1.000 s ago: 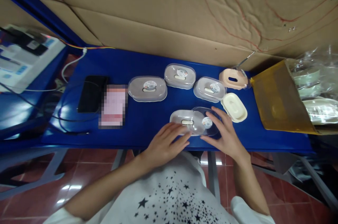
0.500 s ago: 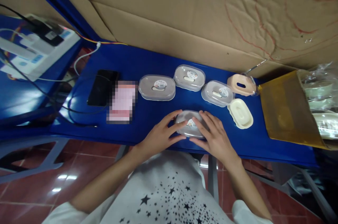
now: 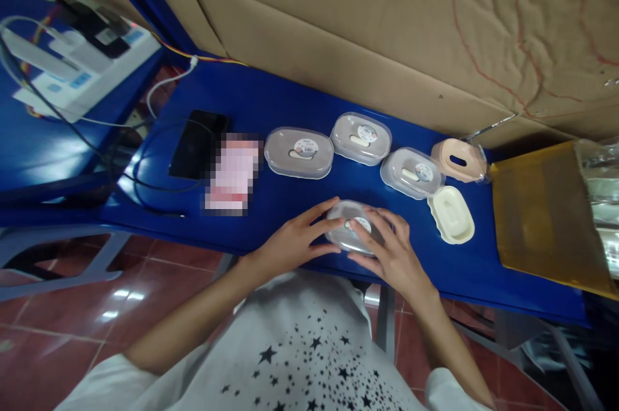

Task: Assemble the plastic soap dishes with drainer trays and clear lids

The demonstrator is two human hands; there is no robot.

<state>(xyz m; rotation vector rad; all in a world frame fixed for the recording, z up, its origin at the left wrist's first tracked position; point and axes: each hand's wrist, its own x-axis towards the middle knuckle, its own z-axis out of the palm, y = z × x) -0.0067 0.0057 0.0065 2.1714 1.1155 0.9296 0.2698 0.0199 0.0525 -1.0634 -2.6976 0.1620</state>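
An oval soap box [image 3: 345, 210] with a clear lid and a round label lies near the front edge of the blue table. My left hand [image 3: 300, 235] holds its left end, one fingertip resting on the lid. Around the right end curl the fingers of my right hand [image 3: 394, 248], with the index finger on top by the label and the thumb along the near side. Fingers hide parts of both ends. Behind it stand three similar lidded boxes: one at left [image 3: 298, 166], one in the middle [image 3: 351, 151] and one at right [image 3: 403, 188].
A cream soap tray [image 3: 463, 214] and a peach slotted piece [image 3: 471, 169] sit at right, beside a cardboard carton [image 3: 536, 217] with wrapped items. At left are a black phone [image 3: 193, 146], a blurred pink sheet [image 3: 235, 172], cables and a power strip [image 3: 97, 88].
The view has turned slightly, so the things on the table appear shifted. Both hands stay on the same soap box, with only slight finger movement; more of the lid's middle shows.
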